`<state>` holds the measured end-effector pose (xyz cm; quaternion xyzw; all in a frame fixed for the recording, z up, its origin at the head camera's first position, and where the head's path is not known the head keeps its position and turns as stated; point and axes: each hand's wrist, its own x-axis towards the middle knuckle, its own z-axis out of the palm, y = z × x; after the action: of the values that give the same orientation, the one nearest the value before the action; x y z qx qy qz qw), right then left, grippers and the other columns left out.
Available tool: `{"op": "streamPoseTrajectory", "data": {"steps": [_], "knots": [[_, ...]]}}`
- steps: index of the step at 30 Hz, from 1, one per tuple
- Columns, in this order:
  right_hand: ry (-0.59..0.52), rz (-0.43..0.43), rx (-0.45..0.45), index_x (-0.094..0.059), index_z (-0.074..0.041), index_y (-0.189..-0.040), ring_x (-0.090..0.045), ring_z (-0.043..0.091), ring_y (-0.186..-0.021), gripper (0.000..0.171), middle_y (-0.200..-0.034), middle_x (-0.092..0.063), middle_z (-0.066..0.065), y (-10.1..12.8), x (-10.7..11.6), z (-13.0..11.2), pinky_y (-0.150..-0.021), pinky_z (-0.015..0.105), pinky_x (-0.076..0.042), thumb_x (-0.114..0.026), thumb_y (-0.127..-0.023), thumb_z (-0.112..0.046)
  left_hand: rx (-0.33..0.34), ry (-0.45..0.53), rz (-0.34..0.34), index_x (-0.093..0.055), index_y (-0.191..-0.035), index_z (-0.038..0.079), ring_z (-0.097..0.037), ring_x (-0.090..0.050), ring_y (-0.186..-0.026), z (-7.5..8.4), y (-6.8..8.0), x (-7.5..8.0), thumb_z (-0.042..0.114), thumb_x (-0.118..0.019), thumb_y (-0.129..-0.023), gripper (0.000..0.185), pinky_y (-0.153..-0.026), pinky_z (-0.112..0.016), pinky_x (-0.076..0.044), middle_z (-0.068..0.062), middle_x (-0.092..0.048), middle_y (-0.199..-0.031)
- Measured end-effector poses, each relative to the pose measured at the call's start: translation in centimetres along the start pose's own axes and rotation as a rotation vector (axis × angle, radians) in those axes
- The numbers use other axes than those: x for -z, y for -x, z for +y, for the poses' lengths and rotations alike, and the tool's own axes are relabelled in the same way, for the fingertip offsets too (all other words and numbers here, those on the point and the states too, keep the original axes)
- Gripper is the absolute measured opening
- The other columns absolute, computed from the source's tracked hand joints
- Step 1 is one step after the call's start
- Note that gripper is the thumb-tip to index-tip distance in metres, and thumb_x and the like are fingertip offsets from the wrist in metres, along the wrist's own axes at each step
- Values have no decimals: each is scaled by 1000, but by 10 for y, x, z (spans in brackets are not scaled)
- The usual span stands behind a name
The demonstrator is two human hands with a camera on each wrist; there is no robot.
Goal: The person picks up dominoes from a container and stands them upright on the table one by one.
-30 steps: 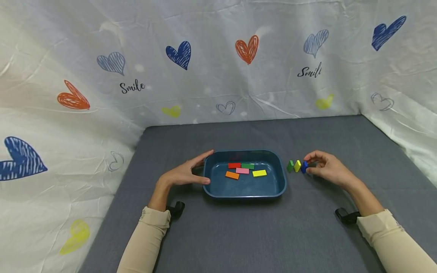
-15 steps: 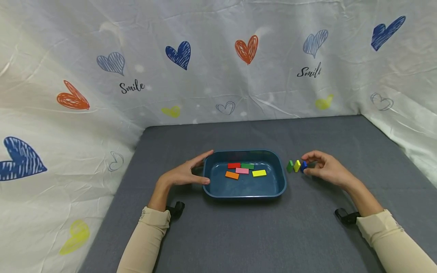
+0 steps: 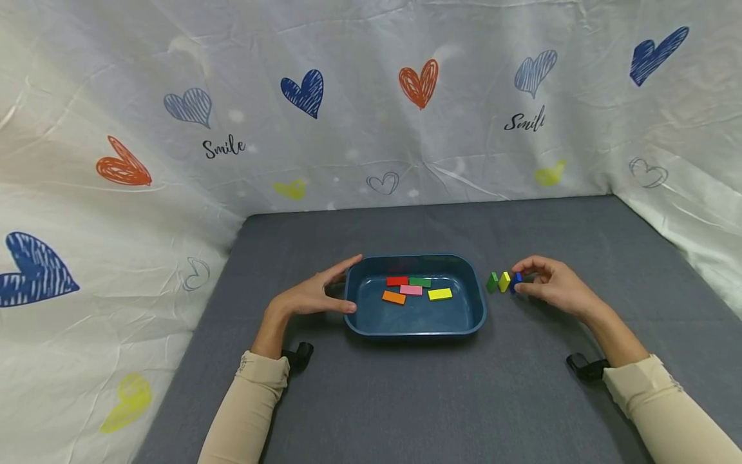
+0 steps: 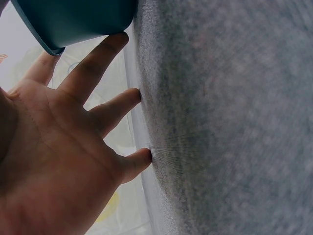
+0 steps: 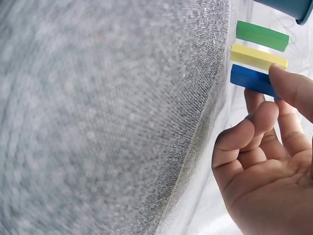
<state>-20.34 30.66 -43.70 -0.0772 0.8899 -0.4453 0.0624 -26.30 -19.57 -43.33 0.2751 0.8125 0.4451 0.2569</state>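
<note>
A: Where did the blue block [image 5: 250,80] stand?

B: On end upon the grey table cover [image 3: 429,399], beyond the tray's right end — pinched between thumb and fingers of the right hand [image 3: 553,283].

A: Which pieces adjoined it?

B: A standing yellow block [image 5: 254,56] was just beside it, to the left, and next came a standing green block [image 5: 261,35], nearest the tray. Whether blue and yellow touched could not be told.

A: And the tray [image 3: 417,327]?

B: It was dark teal, with rounded corners. The left hand [image 3: 310,295] lay against its left end, fingers extended and spread, the thumb at the near side.

A: What did it contain?

B: Five pieces lying flat: a red block [image 3: 397,281] beside a flat green block [image 3: 420,282], a pink block [image 3: 411,290] just in front, an orange block [image 3: 394,298] nearer the viewer — and, towards the right, a flat yellow block [image 3: 440,294].

A: The surroundings?

B: A pale curtain [image 3: 348,38], printed with hearts, hung behind.
</note>
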Motion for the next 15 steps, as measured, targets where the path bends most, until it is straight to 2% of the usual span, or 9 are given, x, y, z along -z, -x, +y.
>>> {"op": "streamPoseTrajectory", "data": {"steps": [9, 15], "knots": [[11, 0, -6, -62, 0, -125, -43, 10, -55, 33, -125, -60, 27, -1, -1, 1, -55, 28, -42, -72, -96, -14, 7, -2, 6, -19, -162, 43, -35, -21, -157, 0, 1, 0, 40, -83, -85, 100, -120, -69, -24, 10, -13, -171], [7, -3, -5, -62, 0, -124, -45, 10, -58, 34, -125, -60, 27, 0, -1, 0, -56, 28, -42, -72, -95, -13, 3, 0, 2, -18, -163, 40, -35, -21, -157, 1, 0, 0, 39, -83, -85, 101, -121, -68, -23, 10, -13, -171]]}}
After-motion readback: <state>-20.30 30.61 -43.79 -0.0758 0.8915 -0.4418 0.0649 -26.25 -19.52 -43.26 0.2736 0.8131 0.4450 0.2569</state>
